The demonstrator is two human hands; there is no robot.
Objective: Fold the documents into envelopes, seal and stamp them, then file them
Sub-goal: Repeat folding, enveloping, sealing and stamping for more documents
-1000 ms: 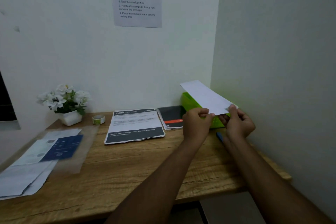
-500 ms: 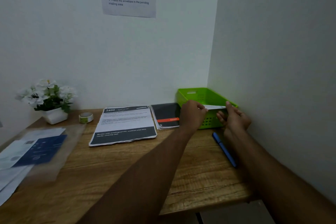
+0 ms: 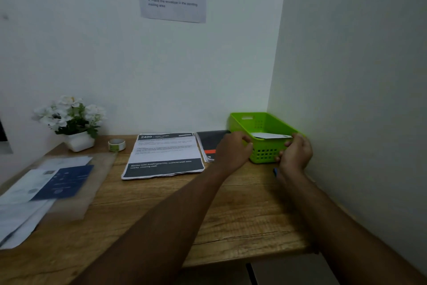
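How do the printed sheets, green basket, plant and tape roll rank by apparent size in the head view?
1. printed sheets
2. green basket and plant: they look alike, so unranked
3. tape roll

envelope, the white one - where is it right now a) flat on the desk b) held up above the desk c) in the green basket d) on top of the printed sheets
c: the white envelope sits inside the green basket, with its edge showing just over the near rim.
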